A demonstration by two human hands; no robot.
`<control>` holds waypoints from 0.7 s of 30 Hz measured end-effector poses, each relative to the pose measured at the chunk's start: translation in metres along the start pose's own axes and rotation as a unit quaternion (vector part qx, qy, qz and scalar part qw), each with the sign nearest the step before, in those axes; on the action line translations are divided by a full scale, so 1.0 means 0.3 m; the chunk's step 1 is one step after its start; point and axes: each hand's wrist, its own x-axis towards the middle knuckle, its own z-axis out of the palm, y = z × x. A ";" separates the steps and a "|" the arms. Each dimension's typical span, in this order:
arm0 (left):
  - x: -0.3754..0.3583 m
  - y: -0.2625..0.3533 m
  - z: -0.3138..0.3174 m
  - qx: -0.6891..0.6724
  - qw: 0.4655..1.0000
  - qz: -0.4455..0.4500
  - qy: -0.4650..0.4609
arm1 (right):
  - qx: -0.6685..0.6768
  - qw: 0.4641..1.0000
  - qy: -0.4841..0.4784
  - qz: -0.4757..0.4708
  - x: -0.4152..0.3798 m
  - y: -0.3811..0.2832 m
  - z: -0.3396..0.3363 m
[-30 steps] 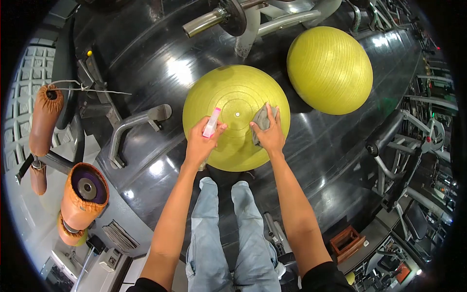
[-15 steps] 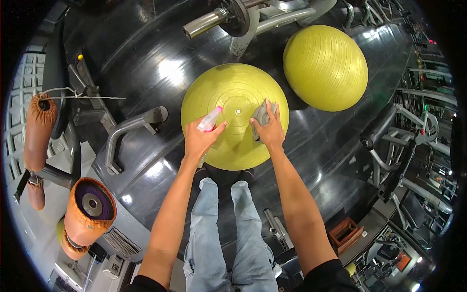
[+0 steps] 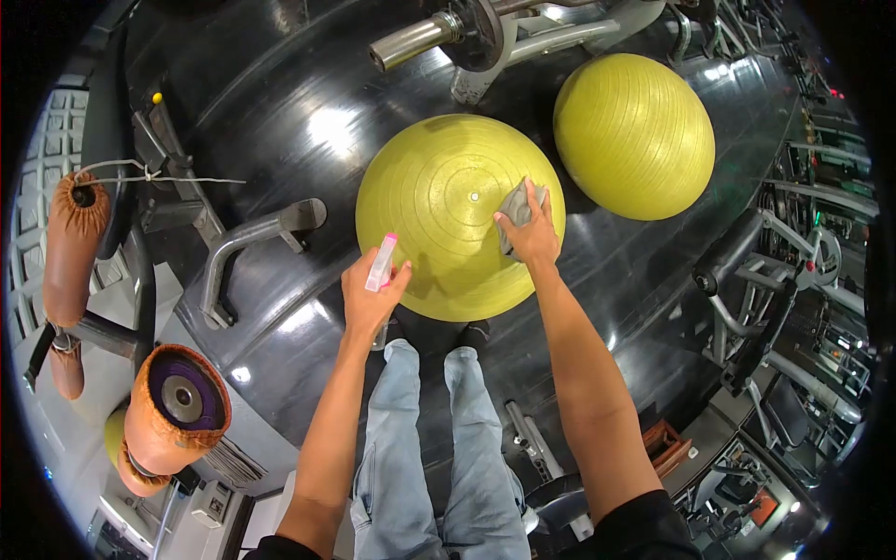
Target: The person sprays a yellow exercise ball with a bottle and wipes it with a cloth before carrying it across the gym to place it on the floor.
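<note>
The head camera looked steeply down and forward from above and behind the left hand (image 3: 366, 297) and the right hand (image 3: 537, 240). It sat near enough to set both close to mid-view, while its wide, curved field took in floor (image 3: 271, 98) well ahead of them.

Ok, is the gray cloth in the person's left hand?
No, the right hand holds the gray cloth, while the left hand grips a spray bottle.
</note>
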 end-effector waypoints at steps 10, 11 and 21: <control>-0.041 0.124 0.033 -0.098 0.990 -0.081 -0.064 | 0.163 0.984 0.039 -0.064 0.042 0.089 -0.002; -0.052 0.131 0.041 -0.072 0.993 -0.047 -0.084 | 0.226 0.971 0.030 -0.072 0.047 0.083 -0.013; -0.101 0.227 0.227 -0.054 0.988 0.010 -0.142 | 0.299 0.948 0.063 -0.084 0.015 0.119 0.027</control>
